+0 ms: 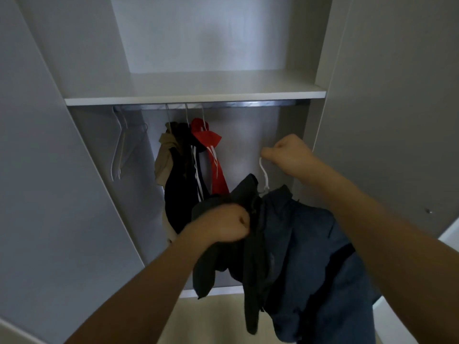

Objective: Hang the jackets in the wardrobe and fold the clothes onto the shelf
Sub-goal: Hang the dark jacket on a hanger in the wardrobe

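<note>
A dark blue jacket hangs on a white hanger in front of the open wardrobe. My right hand pinches the hanger's hook, well below the metal rail. My left hand grips the jacket's dark front edge in a fist. On the rail hang a beige garment, a black jacket with white stripes and a red jacket. The white shelf sits just above the rail.
Two bare white hangers hang at the rail's left end. The wardrobe's grey doors stand open on both sides. The rail to the right of the red jacket is bare. Beige floor shows below.
</note>
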Tool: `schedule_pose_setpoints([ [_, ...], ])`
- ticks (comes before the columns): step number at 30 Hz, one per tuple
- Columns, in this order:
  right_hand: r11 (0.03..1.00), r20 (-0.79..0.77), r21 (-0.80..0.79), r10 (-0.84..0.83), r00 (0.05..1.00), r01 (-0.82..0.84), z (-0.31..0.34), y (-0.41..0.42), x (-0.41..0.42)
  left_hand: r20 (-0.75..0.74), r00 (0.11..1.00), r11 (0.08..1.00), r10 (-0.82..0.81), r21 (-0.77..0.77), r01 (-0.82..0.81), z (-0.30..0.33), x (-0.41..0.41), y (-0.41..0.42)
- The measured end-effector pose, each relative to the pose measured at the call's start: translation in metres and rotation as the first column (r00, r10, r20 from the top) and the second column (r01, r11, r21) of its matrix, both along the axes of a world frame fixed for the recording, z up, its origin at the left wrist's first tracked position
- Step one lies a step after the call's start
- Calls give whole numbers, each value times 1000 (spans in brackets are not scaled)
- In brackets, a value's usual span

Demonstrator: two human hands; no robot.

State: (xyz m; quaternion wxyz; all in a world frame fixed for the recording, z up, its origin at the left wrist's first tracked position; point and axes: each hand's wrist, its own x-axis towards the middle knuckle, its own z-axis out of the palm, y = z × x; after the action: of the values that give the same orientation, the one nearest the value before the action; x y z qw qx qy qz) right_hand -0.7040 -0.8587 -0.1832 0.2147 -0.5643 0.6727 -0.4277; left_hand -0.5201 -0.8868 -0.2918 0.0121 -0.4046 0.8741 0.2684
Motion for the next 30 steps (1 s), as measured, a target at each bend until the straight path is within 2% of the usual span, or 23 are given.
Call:
schedule_pose_setpoints([
  [1, 1000, -11, -3, 24, 1000, -24, 3, 1, 0, -29, 997, 996, 77, -46, -78, 8, 10, -13],
  [2, 999, -4, -19, 34, 999, -34, 6, 1, -2, -21, 984, 971, 179, -154, -180, 13, 20, -26],
  [3, 998, 17, -39, 39, 999, -38, 9, 1, -4, 35, 965, 938, 259, -249, -243, 13, 30, -36],
  [4, 997, 38, -59, 50, 998, -48, 11, 1, -4, 109, 951, 928, 288, -278, -249, 11, 36, -42],
  [5, 995, 48, -72, 74, 996, -71, 12, -1, -3, 156, 952, 945, 265, -236, -225, 6, 39, -48],
  [7, 988, -8, -78, 135, 991, -135, 12, -6, 2, 144, 972, 980, 187, -90, -176, -3, 42, -52],
  [11, 982, -146, 29, 190, 971, -188, 7, -30, -1, 170, 979, 991, 112, 47, -122, -9, 71, -53],
  [14, 983, -235, 127, 162, 958, -135, 5, -57, -5, -20, 979, 969, 205, 148, -200, -8, 82, -43],
  [16, 985, -221, 147, 126, 967, -95, 4, -77, -8, -214, 920, 935, 329, 211, -285, -7, 73, -36],
  [18, 976, -188, 210, 97, 977, -56, 1, -95, -11, -349, 830, 895, 436, 269, -357, -9, 59, -34],
  [21, 946, -70, 323, 27, 997, -2, -7, -117, -10, -450, 717, 844, 532, 350, -407, -14, 32, -31],
  [23, 939, 41, 343, -35, 999, 19, -13, -134, -7, -493, 675, 836, 549, 337, -434, -22, 10, -32],
  [24, 930, 60, 366, -60, 996, 35, -18, -142, -6, -505, 660, 831, 556, 316, -458, -26, -1, -35],
  [26, 898, -35, 409, -161, 986, 161, -32, -168, -10, -539, 605, 807, 586, 320, -496, -30, -26, -43],
  [30, 905, 166, 398, -233, 958, 151, -36, -203, -18, -599, 494, 763, 630, 361, -537, -19, -73, -68],
])
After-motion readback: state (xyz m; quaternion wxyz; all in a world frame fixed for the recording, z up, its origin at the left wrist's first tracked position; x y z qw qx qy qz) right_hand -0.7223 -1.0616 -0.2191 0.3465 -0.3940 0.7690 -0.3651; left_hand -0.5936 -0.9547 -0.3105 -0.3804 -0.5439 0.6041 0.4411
